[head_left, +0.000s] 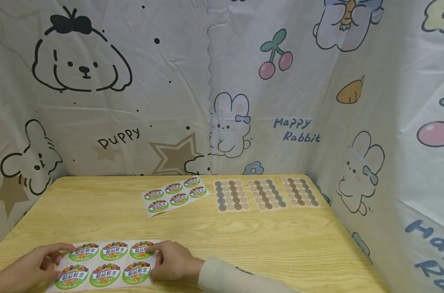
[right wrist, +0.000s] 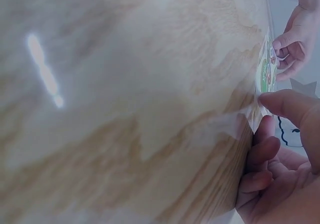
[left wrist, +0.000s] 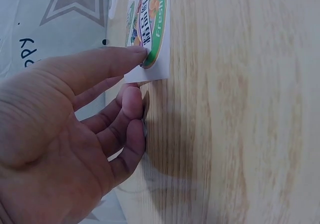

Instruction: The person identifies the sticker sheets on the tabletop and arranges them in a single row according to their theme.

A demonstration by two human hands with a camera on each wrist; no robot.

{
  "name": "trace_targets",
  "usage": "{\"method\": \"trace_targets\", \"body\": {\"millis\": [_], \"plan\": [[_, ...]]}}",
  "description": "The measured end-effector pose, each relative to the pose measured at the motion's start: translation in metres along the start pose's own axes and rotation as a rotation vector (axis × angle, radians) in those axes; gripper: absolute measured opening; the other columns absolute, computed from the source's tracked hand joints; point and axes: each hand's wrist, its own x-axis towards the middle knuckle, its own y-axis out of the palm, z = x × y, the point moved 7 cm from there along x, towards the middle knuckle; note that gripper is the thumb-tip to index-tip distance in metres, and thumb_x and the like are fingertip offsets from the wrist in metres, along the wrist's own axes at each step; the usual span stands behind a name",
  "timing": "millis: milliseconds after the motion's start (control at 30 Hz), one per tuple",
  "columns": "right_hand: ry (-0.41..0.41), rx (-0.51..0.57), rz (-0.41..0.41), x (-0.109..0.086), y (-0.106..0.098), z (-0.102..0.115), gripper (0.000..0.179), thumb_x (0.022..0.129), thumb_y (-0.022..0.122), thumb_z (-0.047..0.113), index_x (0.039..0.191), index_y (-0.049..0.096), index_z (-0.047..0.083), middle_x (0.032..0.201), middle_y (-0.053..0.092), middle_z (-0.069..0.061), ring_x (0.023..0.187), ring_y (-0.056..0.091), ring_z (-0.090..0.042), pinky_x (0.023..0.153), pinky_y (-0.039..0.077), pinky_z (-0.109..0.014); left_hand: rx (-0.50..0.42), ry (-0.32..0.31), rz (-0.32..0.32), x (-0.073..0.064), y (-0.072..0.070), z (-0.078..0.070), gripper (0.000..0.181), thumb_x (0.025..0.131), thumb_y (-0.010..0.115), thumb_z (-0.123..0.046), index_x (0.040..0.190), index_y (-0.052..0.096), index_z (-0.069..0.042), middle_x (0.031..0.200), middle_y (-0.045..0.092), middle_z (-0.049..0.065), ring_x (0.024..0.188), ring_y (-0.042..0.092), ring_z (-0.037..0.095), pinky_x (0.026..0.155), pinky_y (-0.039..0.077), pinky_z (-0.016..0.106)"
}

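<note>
A white sheet of oval fruit stickers [head_left: 105, 275], green-rimmed with fruit pictures and lettering, lies at the table's near left. My left hand [head_left: 38, 264] grips its left edge; in the left wrist view the thumb [left wrist: 132, 55] presses on a sticker near the corner while the other fingers curl below. At the opposite edge, my right hand [head_left: 176, 260] holds the sheet, its index finger over the upper right sticker. The right wrist view shows that thumb [right wrist: 280, 101] at the sheet's edge and the other fingers bent near the tabletop.
Farther back on the wooden table [head_left: 244, 236] lies a second fruit sticker sheet [head_left: 176, 195], set at a slant. To its right are three sheets of round coin-like prints [head_left: 232, 196], side by side. A cartoon-printed cloth [head_left: 170, 101] hangs around the table's back and sides.
</note>
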Motion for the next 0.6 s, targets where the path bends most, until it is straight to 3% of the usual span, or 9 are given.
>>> {"method": "trace_targets", "body": {"millis": [300,500,600], "plan": [[-0.010,-0.059,-0.019,-0.0001,0.0008,0.0001,0.058,0.081,0.078,0.014,0.136,0.064,0.022,0.058,0.052,0.016,0.049,0.045,0.002,0.047,0.038,-0.016,0.016,-0.030,0.008,0.0040,0.0000,0.0015,0.061,0.085,0.078,-0.007,0.135,0.049,0.014,0.095,0.049,0.003,0.065,0.039,0.008,0.059,0.033,0.023],[-0.010,-0.078,-0.016,0.0002,0.0011,0.0009,0.058,0.082,0.079,0.015,0.137,0.063,0.022,0.057,0.051,0.016,0.048,0.044,0.003,0.047,0.037,-0.016,0.018,-0.093,0.018,0.0059,0.0005,0.0061,0.063,0.084,0.079,-0.010,0.137,0.050,0.010,0.099,0.048,0.004,0.069,0.042,0.012,0.061,0.033,0.023],[-0.011,-0.081,-0.017,0.0001,0.0007,0.0011,0.058,0.082,0.079,0.014,0.137,0.063,0.022,0.057,0.051,0.016,0.048,0.044,0.003,0.047,0.037,-0.016,-0.010,-0.069,0.044,0.0057,0.0009,0.0070,0.065,0.086,0.078,-0.010,0.139,0.047,0.011,0.098,0.046,0.005,0.069,0.041,0.012,0.060,0.033,0.024]]}}
